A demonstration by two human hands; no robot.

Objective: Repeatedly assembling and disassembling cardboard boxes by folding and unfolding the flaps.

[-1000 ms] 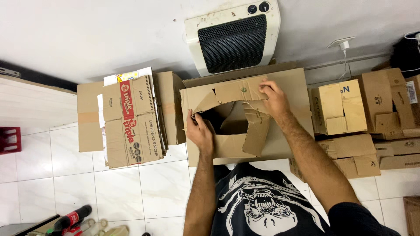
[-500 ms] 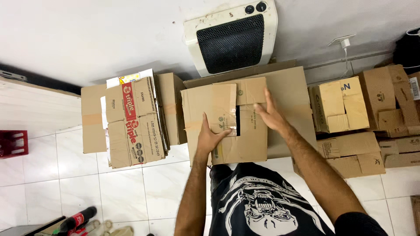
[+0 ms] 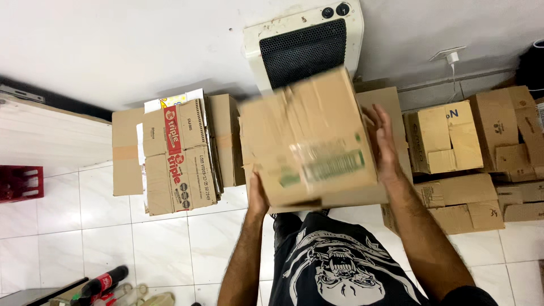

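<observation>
Head view: a blurred cardboard box (image 3: 309, 141) sits between both hands; the left hand (image 3: 256, 195) cups its lower edge, the right hand (image 3: 382, 141) presses flat, fingers spread, against its side.

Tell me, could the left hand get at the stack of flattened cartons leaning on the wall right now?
Probably not: the left hand is under the cardboard box, holding it up with the right hand. The flattened cartons stand close to its left, with nothing between.
</observation>
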